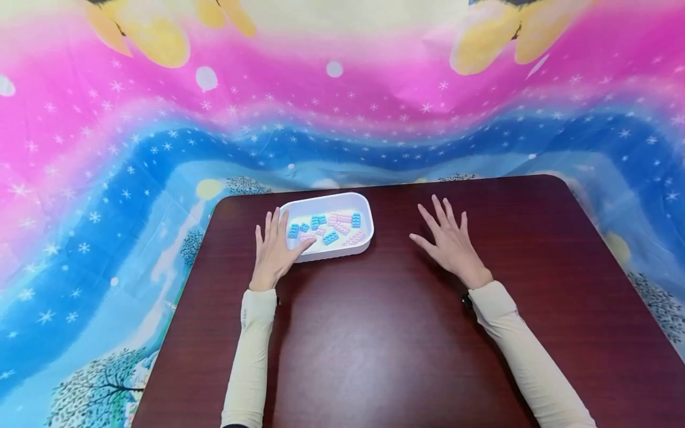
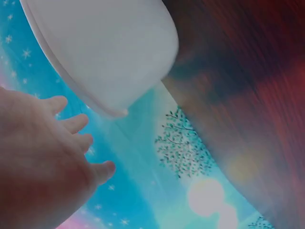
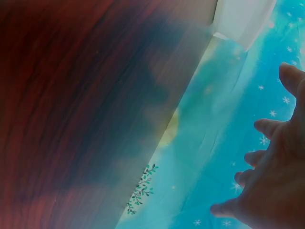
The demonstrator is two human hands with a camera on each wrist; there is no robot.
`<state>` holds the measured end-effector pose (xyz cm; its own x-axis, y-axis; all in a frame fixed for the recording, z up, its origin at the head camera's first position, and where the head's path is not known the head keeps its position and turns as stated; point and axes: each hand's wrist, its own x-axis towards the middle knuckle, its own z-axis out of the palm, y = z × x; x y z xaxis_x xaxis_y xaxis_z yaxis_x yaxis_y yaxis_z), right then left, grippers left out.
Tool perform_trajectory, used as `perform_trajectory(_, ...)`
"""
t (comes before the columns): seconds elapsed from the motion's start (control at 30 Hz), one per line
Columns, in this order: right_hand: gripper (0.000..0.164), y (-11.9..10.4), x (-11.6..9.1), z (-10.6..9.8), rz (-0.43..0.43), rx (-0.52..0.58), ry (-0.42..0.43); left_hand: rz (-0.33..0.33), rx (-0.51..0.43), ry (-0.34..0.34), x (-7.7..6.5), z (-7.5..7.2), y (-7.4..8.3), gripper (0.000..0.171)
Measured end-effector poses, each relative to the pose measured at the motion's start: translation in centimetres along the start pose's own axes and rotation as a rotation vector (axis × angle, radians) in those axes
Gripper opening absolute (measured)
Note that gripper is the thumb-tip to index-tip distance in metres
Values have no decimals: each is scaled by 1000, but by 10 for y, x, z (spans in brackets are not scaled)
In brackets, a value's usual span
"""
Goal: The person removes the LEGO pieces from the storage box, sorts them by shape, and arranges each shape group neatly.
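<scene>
A white plastic tray (image 1: 337, 254) stands near the far edge of the table, with several blue bricks (image 1: 330, 238) and pink bricks (image 1: 341, 218) lying loose in it. At its left end is my left hand (image 1: 277, 246), fingers spread, thumb overlapping the near left corner in the head view. The left wrist view shows this hand (image 2: 47, 157) beside the tray's outer wall (image 2: 109, 47), its fingers apart and holding nothing. To the right of the tray, my right hand (image 1: 449, 246) hovers over the table with straight, spread fingers and nothing in them.
The dark reddish-brown table (image 1: 353, 339) has rounded far corners. Close behind it hangs a patterned cloth (image 1: 342, 131) in pink and blue, which also runs down both sides. Pale sleeves cover both forearms.
</scene>
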<state>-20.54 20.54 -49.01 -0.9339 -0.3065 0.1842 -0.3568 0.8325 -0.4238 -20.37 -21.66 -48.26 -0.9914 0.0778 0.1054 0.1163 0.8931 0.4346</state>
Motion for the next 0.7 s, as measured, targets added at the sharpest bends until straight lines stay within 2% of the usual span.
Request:
perform_trajectory(0.27, 80, -3, -1, 3, -6, 30, -21, -66, -34, -50, -4, -3, -14, 130)
perform_trajectory(0.53, 81, -7, -2, 5, -13, 35, -24, -87, -65, -91, -3, -2, -19, 135)
perform_trajectory(0.7, 81, -9, -4, 5, -23, 82, -36, -85, -89, -116, -2, 0, -22, 136)
